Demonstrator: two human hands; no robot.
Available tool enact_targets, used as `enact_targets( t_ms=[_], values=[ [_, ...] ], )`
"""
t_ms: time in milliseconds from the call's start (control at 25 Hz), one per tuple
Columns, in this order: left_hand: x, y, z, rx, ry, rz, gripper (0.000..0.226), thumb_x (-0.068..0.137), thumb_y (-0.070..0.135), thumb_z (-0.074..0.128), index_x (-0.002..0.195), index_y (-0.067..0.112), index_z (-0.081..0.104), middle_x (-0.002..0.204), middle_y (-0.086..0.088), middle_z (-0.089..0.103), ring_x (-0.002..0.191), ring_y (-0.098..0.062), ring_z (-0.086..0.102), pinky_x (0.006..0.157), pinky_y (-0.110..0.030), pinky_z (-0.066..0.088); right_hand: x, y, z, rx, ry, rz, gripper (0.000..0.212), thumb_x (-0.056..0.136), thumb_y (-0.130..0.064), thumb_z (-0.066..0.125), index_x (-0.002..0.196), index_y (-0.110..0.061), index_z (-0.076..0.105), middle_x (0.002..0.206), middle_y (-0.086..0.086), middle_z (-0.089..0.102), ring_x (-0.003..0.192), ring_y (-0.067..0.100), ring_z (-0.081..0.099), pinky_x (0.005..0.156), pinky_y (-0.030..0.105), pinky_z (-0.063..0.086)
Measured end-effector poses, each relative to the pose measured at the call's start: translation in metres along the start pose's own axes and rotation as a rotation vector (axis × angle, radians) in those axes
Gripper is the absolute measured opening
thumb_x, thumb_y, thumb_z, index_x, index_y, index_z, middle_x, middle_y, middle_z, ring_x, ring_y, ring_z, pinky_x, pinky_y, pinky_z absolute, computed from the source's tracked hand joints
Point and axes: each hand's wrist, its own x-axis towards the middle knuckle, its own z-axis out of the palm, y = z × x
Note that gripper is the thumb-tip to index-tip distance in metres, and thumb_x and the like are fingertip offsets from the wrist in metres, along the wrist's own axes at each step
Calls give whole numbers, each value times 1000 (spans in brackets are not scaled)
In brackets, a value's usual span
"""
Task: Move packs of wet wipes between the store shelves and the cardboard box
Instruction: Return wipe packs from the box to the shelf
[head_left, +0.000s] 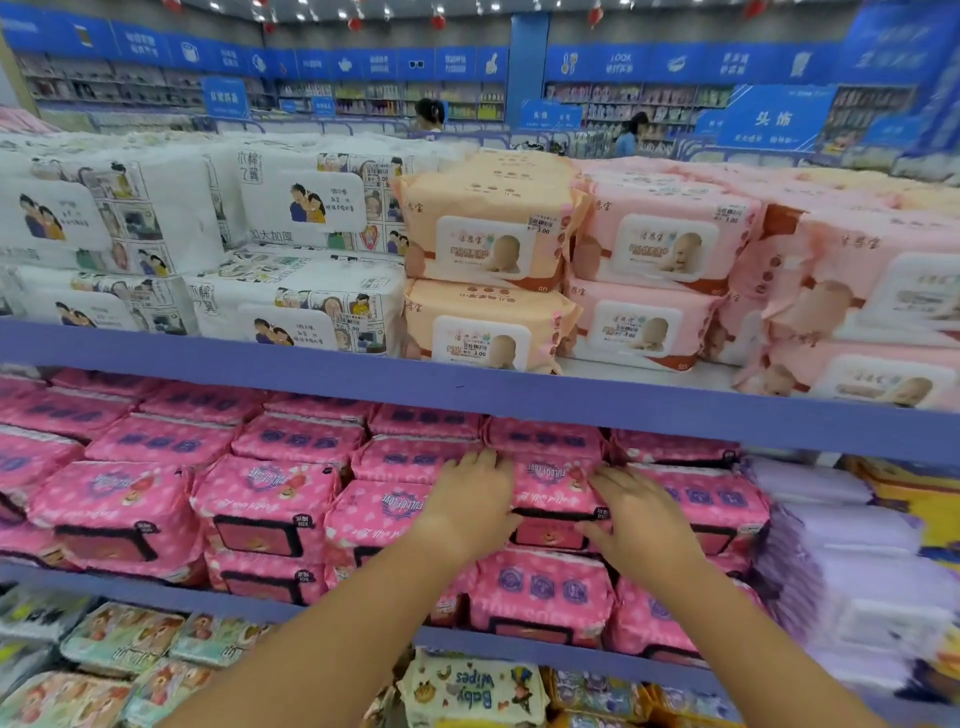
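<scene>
Pink pack of wipes (553, 493) tops its stack on the middle shelf (156, 592), long axis left-right. Left hand (470, 499) lies on its left end, right hand (639, 519) on its right; fingers extended, both equally near. Cardboard box unseen.

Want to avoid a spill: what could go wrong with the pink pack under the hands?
1. The pack, between the left hand and right hand, sits tightly among neighbours; pulling it could drag one out.
2. The lower pack seems to overhang the shelf lip and might tip off if bumped.
</scene>
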Motion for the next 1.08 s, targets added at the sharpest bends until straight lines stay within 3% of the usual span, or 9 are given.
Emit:
enact_targets(
  t_ms=[120,200,320,400,480,640,800,920,1080],
  values=[
    [-24,-17,-5,-144,17,115,81,94,56,56,158,19,23,158,-8,36,144,-29,36,120,-46,31,-16,-29,-13,132,-13,141,65,95,-55,53,150,-21,41,152,-1,46,140,19,40,117,35,29],
    [-43,-28,-11,-445,46,135,82,93,59,59,158,22,26,153,4,43,140,-19,41,117,-35,32,-32,-53,-22,377,-9,298,64,96,-56,51,150,-23,41,150,-2,47,138,18,42,114,37,36],
    [-83,-48,-13,-1031,16,38,77,91,55,66,156,31,32,150,19,41,138,-4,40,116,-31,32,-64,-96,-30,744,-27,503,63,97,-56,49,152,-27,36,157,-5,39,142,17,39,115,42,36],
    [-116,-59,-7,-1264,2,-30,68,94,54,61,154,36,36,154,21,41,140,-3,40,117,-34,35,-91,-128,-34,886,-31,573,58,99,-54,45,151,-30,37,156,-8,38,140,13,39,114,38,36],
    [-156,-70,-4,-1385,6,-82,55,99,49,54,150,35,43,143,27,48,134,1,44,112,-28,39,-122,-161,-35,985,-14,601,55,101,-52,42,151,-31,36,154,-11,38,139,9,38,112,32,34],
    [-251,-90,5,-1387,3,-187,44,101,50,47,144,39,48,132,33,46,120,8,46,96,-15,37,-181,-226,-31,1080,-28,613,54,98,-57,39,147,-35,41,150,-15,40,133,1,37,111,28,32],
    [-349,-126,29,-1312,-9,-361,37,103,48,45,140,40,50,126,34,49,112,17,47,85,-6,37,-223,-291,-2,1178,-126,540,82,70,-94,37,135,-47,46,145,-20,47,136,4,42,116,38,35],
    [-426,-171,40,-1273,-43,-532,36,104,49,43,136,36,52,127,32,50,112,11,48,94,-13,36,-248,-367,14,1240,-223,515,77,78,-87,36,139,-42,47,148,-17,46,138,6,41,116,36,33],
    [-530,-252,54,-1233,11,-681,43,104,56,38,140,36,50,137,22,49,132,-4,44,110,-29,34,-266,-481,25,1189,-346,426,97,71,-94,32,147,-36,44,150,-16,46,140,7,40,119,42,30]
  ],
)
